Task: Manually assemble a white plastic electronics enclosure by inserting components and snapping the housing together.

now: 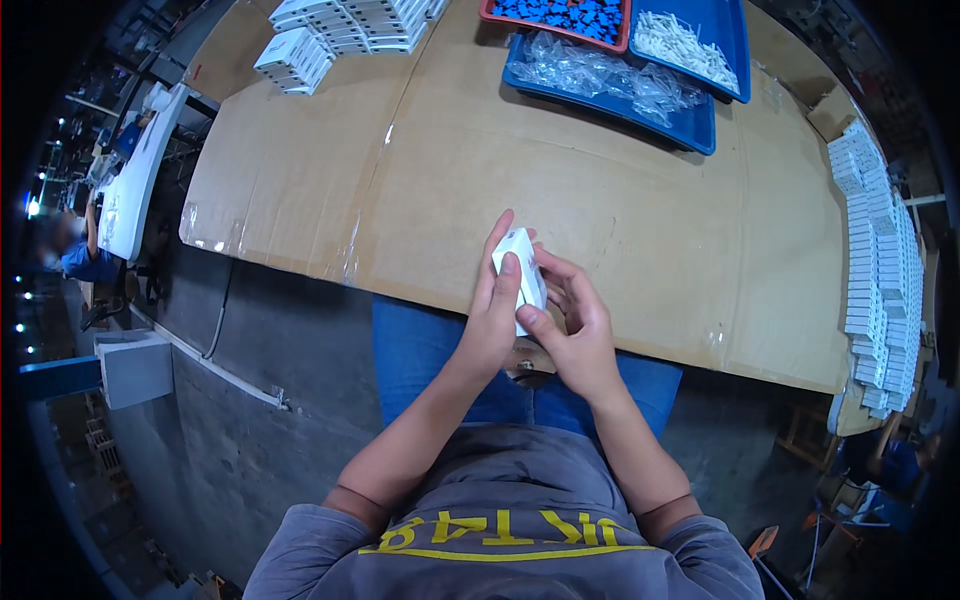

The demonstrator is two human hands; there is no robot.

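Note:
A small white box [514, 247] is held between my two hands, just above the near edge of the cardboard-covered table [470, 190]. My left hand [492, 300] grips its left side, with the thumb lying along the face toward me. Around the right side curls my right hand [577, 325], its thumb pressing near the box's lower end and its fingers bent behind. The far side of the box is hidden, so whether that end is closed I cannot tell.
White boxes [295, 60] are stacked at the far left, and tall stacks of similar boxes [870, 270] line the right edge. At the back are a blue tray of clear plastic bags [610, 85], a red tray of blue pieces [565, 18] and a blue tray of white pieces [685, 48].

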